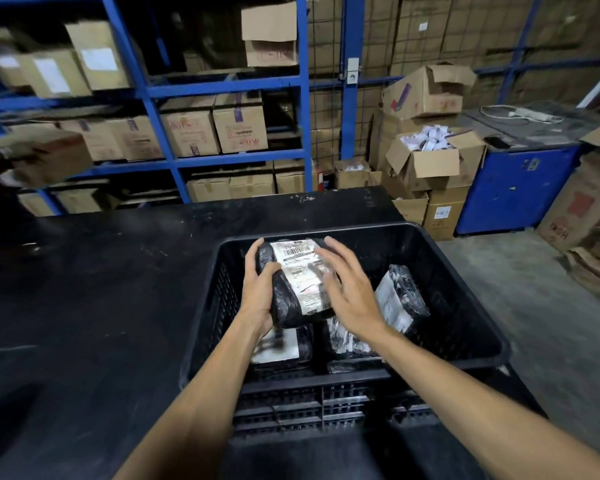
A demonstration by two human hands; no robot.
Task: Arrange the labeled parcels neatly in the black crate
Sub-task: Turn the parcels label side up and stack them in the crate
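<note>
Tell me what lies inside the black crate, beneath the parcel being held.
Under the held parcel, two labeled parcels lie flat: one at the near left, one beside it. A third leans at the right. The black crate floor under them is hidden.

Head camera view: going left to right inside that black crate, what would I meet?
Left hand gripping the held parcel, with the right hand open over it, then the tilted parcel leaning by the crate's right wall.
</note>
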